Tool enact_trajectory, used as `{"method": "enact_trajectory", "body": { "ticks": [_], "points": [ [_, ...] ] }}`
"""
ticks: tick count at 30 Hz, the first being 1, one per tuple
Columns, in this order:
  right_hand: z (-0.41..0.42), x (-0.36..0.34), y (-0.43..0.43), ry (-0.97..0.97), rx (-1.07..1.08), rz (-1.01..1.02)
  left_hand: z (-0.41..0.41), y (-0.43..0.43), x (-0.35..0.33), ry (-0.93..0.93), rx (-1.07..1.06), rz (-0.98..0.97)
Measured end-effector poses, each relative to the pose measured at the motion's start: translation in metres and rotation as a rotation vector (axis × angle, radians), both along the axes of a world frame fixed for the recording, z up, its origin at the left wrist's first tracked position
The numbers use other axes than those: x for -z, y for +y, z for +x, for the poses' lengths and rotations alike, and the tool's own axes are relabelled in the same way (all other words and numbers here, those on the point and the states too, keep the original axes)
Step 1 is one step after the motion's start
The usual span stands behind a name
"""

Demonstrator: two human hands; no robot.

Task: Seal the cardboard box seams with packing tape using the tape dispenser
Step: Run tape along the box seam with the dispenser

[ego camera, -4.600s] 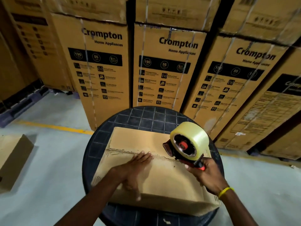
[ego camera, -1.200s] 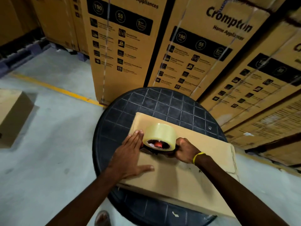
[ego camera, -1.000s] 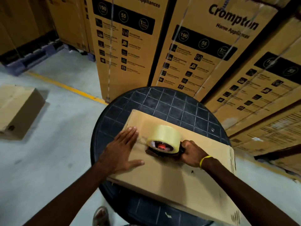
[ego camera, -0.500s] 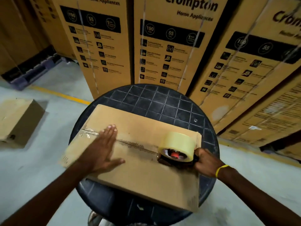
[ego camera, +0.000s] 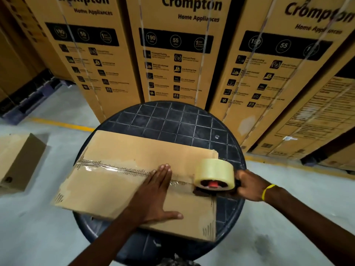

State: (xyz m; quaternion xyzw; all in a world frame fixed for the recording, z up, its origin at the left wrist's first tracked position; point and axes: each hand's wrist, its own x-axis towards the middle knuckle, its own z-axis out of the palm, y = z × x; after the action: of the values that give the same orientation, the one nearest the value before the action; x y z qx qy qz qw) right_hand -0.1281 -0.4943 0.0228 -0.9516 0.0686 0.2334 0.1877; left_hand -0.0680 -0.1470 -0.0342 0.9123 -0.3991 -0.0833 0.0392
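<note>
A flat brown cardboard box lies on a round dark table. Clear tape covers its middle seam from the left end to the dispenser. The tape dispenser, with a big pale roll and a red hub, sits on the seam at the box's right edge. My right hand, with a yellow band at the wrist, grips its handle. My left hand lies flat on the box, fingers spread, just left of the dispenser, with its fingertips at the seam.
Tall printed appliance cartons stand close behind the table. Another brown box rests on the grey floor at the left. A yellow floor line runs behind it, and dark pallets sit at the far left.
The dispenser has travelled right along the seam to the box's right edge, leaving tape behind. My left hand has slid right after it, still flat on the box.
</note>
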Motion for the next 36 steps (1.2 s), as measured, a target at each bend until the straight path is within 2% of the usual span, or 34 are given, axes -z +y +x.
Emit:
{"method": "enact_trajectory", "body": {
  "ticks": [4, 9, 12, 17, 22, 26, 30, 36],
  "points": [
    [-0.027, 0.01, -0.058, 0.04, 0.089, -0.018, -0.009, -0.014, -0.013, 0.054, -0.054, -0.024],
    [-0.036, 0.025, -0.057, 0.01, 0.122, 0.123, -0.068, -0.109, -0.017, 0.244, -0.147, -0.09],
    [-0.045, 0.034, -0.056, -0.034, 0.187, 0.175, -0.074, -0.134, -0.003, 0.216, -0.18, -0.067],
    [-0.063, 0.053, -0.023, -0.072, 0.228, 0.269, -0.043, -0.094, 0.001, 0.098, 0.043, -0.057],
    [-0.079, 0.046, 0.065, -0.076, 0.346, 0.423, 0.012, -0.036, -0.001, 0.036, 0.289, -0.069],
    [-0.077, 0.067, 0.105, -0.106, 0.485, 0.464, 0.036, -0.016, -0.005, 0.069, 0.314, -0.066],
    [-0.079, 0.076, 0.106, -0.132, 0.584, 0.416, 0.034, -0.014, -0.004, 0.001, 0.336, -0.015],
    [-0.1, 0.058, 0.103, -0.158, 0.567, 0.315, 0.036, -0.014, -0.001, 0.0, 0.318, -0.017]
  ]
}}
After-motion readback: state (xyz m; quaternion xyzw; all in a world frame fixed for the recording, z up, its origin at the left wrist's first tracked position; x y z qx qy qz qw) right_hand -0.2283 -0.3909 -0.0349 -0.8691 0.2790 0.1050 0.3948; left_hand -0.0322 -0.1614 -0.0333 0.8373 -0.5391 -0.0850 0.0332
